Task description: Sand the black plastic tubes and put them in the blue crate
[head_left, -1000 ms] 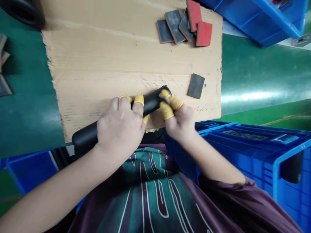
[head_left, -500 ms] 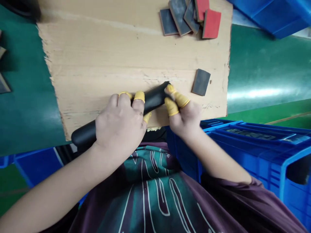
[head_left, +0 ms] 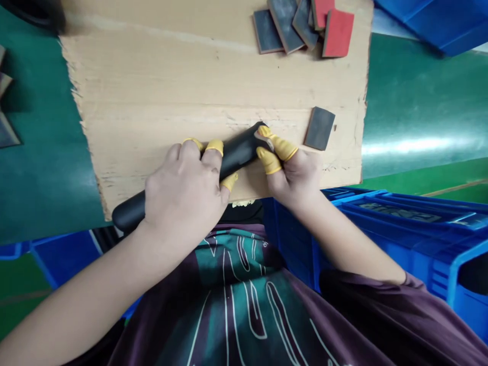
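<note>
A black rubbery tube lies slanted across the front of a sheet of corrugated cardboard. My left hand wraps its middle, and the lower end sticks out past the cardboard's edge. My right hand pinches the upper end between yellow finger cots. Yellow cots also cover my left fingertips. To the right of my right hand lies a single grey pad, not touching it. Further up sits an overlapping pile of grey pads with a red-faced pad.
The cardboard rests on a green bench top. Blue plastic crates stand close by my right arm, and another blue crate sits at the top right. Dark pieces lie at the far left.
The view has drifted, so the cardboard and pads sit further right and higher. My left hand has slid slightly along the tube, and my right fingers have shifted on its upper end.
</note>
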Tool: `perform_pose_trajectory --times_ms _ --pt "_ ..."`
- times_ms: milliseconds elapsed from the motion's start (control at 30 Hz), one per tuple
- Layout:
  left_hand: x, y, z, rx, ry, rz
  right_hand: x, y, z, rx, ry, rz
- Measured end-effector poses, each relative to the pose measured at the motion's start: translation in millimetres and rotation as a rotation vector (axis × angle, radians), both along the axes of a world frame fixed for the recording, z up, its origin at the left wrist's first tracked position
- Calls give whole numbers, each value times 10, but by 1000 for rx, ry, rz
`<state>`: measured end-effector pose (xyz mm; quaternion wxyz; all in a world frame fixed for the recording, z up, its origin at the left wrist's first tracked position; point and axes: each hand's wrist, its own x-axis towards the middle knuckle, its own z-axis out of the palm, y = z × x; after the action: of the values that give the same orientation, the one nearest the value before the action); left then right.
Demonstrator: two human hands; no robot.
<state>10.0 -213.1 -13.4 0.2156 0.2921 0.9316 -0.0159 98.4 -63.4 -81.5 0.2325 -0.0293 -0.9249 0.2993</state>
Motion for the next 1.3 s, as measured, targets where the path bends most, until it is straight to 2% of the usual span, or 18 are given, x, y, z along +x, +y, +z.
perform_pose_trajectory --times_ms 167,333,500,633,733,800,900,1067,1200,1300 --pt "-14 3 3 31 -53 33 -24 33 22 43 31 74" --pt "-18 2 5 11 -54 30 0 86 26 4 -8 22" --pt "-21 6 -2 -23 -4 -15 -45 94 52 38 -98 63" --pt "-7 12 -10 -31 -15 -7 -97 85 131 30 -1 60" --pt "22 4 -18 14 -14 17 -79 59 173 28 -110 95" --pt "46 -7 -26 31 -1 26 -64 49 187 3 -206 55" --pt "75 -20 -40 32 -4 19 -60 16 204 -3 -183 -5" --pt "109 -20 -56 83 0 70 -131 29 298 80 -232 38" --pt "129 -16 -58 91 -15 38 -105 35 311 8 -163 -40" --pt "135 -13 -57 94 -2 51 -66 7 262 1 -167 10"
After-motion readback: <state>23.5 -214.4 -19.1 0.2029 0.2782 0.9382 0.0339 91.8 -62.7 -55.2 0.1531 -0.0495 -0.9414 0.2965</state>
